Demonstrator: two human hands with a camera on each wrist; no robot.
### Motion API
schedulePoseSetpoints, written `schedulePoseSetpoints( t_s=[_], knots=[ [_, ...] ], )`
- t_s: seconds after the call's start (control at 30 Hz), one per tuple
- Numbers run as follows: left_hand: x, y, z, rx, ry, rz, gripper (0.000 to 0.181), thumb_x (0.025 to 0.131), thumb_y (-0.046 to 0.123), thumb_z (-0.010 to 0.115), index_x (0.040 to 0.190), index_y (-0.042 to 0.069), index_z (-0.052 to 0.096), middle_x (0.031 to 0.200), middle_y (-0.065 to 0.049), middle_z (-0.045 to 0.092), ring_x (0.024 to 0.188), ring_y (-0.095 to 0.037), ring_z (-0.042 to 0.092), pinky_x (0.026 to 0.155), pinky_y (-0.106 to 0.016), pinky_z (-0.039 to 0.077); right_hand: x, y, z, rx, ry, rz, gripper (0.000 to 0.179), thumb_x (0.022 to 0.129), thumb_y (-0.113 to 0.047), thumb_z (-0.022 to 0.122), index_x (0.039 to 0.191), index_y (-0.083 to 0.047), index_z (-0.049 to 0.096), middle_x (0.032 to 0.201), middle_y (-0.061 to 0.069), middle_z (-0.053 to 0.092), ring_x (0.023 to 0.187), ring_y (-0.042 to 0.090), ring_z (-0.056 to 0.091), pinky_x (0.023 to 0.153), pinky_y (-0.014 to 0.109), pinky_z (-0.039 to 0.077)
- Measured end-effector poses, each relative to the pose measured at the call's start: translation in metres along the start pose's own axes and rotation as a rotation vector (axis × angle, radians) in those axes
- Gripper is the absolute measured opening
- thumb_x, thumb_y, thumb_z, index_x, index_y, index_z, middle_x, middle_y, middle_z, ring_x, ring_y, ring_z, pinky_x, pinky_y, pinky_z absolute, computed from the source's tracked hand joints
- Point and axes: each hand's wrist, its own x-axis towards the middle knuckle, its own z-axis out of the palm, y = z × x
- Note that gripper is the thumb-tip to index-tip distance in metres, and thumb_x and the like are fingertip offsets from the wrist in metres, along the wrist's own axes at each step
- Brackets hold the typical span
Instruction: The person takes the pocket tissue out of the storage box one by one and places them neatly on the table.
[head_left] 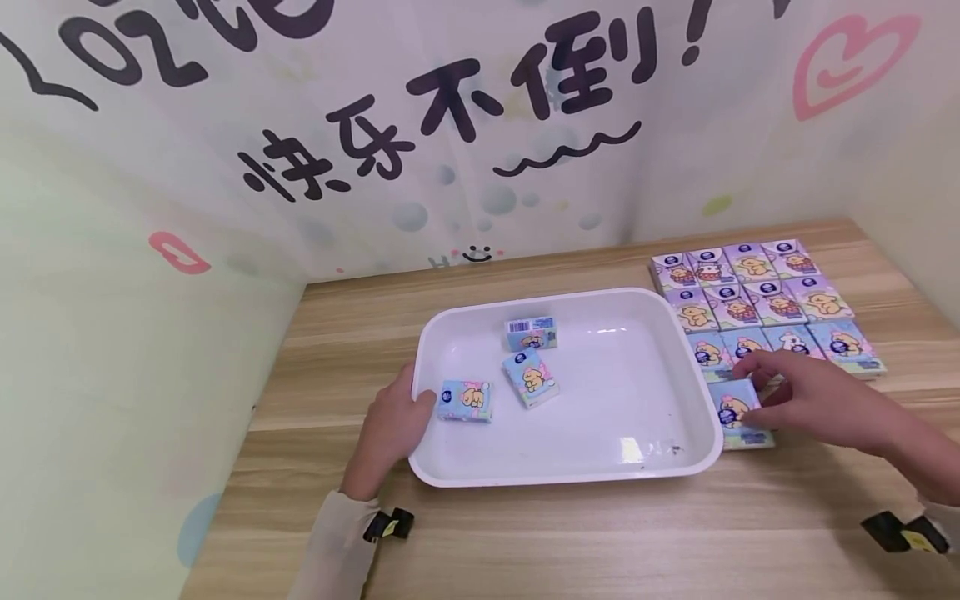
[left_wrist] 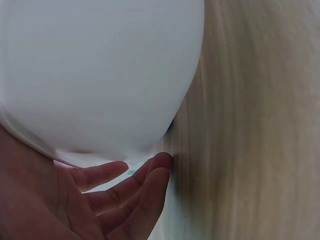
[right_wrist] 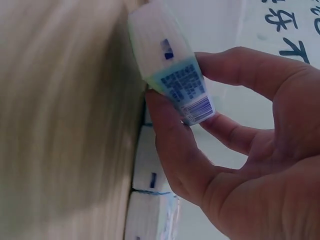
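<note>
My left hand (head_left: 393, 425) grips the left rim of a white tray (head_left: 622, 383), thumb over the edge; in the left wrist view its fingers curl beside the tray's outer wall. Three small tissue packs lie inside: one blue pack (head_left: 463, 402) near the thumb, another pack (head_left: 531, 379) tilted beside it, and a third pack (head_left: 531, 337) on its side near the back wall. By the tray's right wall, my right hand (head_left: 832, 404) pinches a blue tissue pack (head_left: 727, 404) with a cartoon puppy. The right wrist view shows that pack's barcode end (right_wrist: 187, 92) between thumb and fingers.
Behind the right hand, purple packs (head_left: 738, 304) and blue packs (head_left: 847, 342) lie in tight rows on the wooden table (head_left: 555, 542). A printed cloth (head_left: 480, 108) with dark lettering hangs along the back, and a pale wall (head_left: 112, 333) stands at left.
</note>
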Motion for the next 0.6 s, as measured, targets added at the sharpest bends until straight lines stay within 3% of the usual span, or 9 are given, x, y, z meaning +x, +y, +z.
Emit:
schedulePoseSetpoints(
  t_s=[0.2, 0.6],
  knots=[
    [0.001, -0.001, 0.001, 0.000, 0.003, 0.000, 0.056, 0.109, 0.024, 0.052, 0.162, 0.008, 0.046, 0.127, -0.023, 0.072, 0.073, -0.024, 0.074, 0.055, -0.038, 0.065, 0.000, 0.002, 0.011, -0.032, 0.053, -0.056, 0.052, 0.091, -0.016, 0.090, 0.131, 0.004, 0.066, 0.108, 0.007, 0.070, 0.091, 0.023, 0.068, 0.065, 0.028, 0.061],
    [0.001, -0.002, 0.001, -0.001, -0.005, -0.007, 0.052, 0.110, 0.024, 0.051, 0.159, 0.006, 0.048, 0.125, -0.023, 0.072, 0.073, -0.024, 0.074, 0.055, -0.037, 0.065, 0.000, -0.006, 0.016, -0.136, 0.110, -0.002, 0.057, 0.085, -0.014, 0.092, 0.127, 0.005, 0.057, 0.102, 0.013, 0.072, 0.086, 0.027, 0.072, 0.060, 0.030, 0.060]
  ],
)
